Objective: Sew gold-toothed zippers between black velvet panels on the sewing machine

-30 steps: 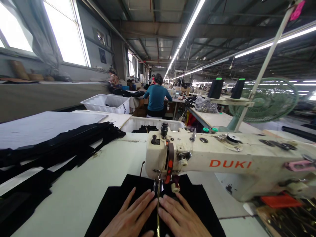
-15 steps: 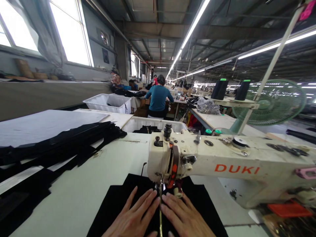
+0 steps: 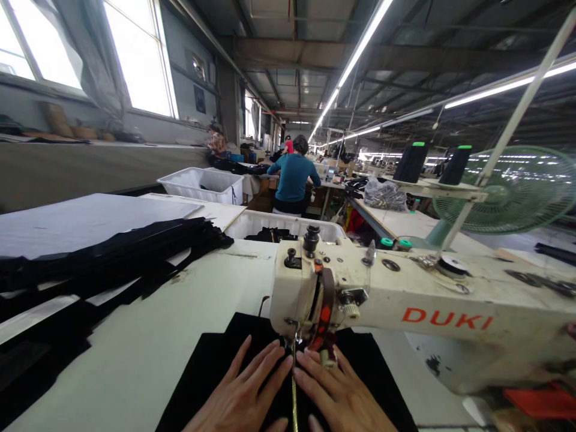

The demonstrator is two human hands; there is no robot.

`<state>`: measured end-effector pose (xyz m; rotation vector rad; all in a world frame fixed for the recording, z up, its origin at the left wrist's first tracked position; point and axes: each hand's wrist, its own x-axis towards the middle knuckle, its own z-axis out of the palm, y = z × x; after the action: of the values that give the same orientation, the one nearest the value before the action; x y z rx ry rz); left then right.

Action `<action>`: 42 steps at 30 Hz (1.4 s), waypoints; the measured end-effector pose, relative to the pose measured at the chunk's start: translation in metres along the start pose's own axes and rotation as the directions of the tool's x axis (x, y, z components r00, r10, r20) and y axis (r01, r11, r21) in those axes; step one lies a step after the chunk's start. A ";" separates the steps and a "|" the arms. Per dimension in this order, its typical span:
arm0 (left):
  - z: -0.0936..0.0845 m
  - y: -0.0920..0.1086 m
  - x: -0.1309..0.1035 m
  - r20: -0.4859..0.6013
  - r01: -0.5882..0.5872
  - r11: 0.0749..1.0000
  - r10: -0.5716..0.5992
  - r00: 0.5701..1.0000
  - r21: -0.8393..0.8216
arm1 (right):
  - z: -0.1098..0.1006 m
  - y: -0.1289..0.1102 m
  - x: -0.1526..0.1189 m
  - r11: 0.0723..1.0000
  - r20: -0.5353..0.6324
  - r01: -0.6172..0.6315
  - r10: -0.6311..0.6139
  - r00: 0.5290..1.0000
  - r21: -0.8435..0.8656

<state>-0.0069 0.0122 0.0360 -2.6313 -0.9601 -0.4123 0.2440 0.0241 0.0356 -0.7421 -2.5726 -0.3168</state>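
Black fabric [image 3: 209, 360] lies flat on the pale sewing table under the head of a sewing machine [image 3: 382, 288]. Down its middle runs a narrow gold strip [image 3: 294, 399], which passes beneath the needle area. My left hand [image 3: 245, 387] rests flat on the fabric left of the strip, fingers spread. To the right of it, my right hand [image 3: 337, 390] presses on the fabric, its fingers stretched toward the needle. Both sets of fingertips sit close to the presser foot, which is partly hidden behind the machine head.
Stacked black cut pieces [image 3: 135, 252] with a white sheet [image 3: 90, 219] lie at left. Behind the machine stands a white bin [image 3: 288, 225] holding black pieces. Thread cones [image 3: 410, 163] and a green fan [image 3: 504, 189] are at right. A person in blue [image 3: 292, 177] sits ahead.
The camera view has shifted slightly, so the machine appears a little further right. Both hands stay flat on the fabric beside the gold strip, with hardly any visible movement.
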 end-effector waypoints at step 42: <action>-0.061 0.069 -0.084 -0.069 0.172 0.939 -0.201 0.977 -0.297 | -0.071 -0.071 -0.015 0.879 0.264 -0.216 0.108 0.959 0.424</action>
<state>-0.0331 -0.1091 0.0476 -2.7501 -1.2035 -0.7761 0.2411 -0.0645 0.0838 -0.8470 -2.6214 0.4373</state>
